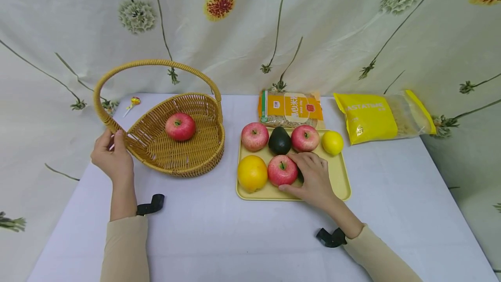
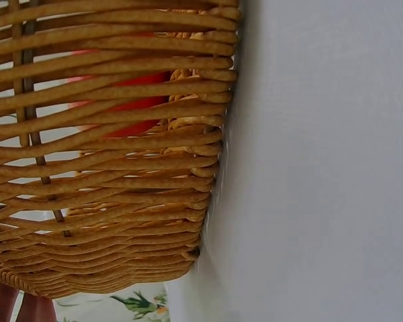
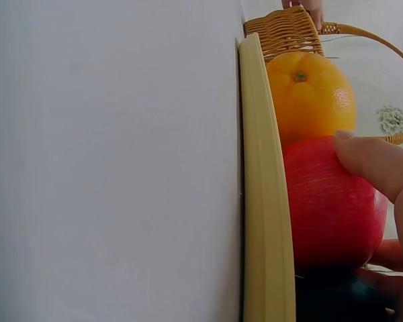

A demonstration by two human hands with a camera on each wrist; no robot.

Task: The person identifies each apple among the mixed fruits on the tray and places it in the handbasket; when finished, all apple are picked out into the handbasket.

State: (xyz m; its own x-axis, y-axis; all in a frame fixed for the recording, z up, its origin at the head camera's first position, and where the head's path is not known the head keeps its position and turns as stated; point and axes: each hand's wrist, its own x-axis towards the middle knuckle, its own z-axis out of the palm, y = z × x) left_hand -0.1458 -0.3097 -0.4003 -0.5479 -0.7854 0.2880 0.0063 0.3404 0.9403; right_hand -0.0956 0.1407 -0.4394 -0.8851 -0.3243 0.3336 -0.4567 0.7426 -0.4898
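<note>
My left hand (image 1: 113, 156) grips the wicker basket (image 1: 203, 166) at its left end, by the foot of the arched handle. One red apple (image 1: 180, 126) lies inside it; the left wrist view shows its red through the weave. On the pale yellow tray (image 1: 338, 177), my right hand (image 1: 315, 177) holds a red apple (image 1: 282, 170), thumb at the near side and fingers over the far side. An orange (image 1: 252, 173) sits just left of that apple. A dark green fruit (image 3: 336, 298) is mostly hidden beneath the right hand.
Along the tray's back row are two more apples (image 1: 255, 136), an avocado (image 1: 279, 141) and a lemon (image 1: 332, 142). Behind stand an orange-labelled food packet (image 1: 291, 108) and a yellow bag (image 1: 372, 116). A lollipop (image 1: 134, 102) lies behind the basket, near the cloth backdrop.
</note>
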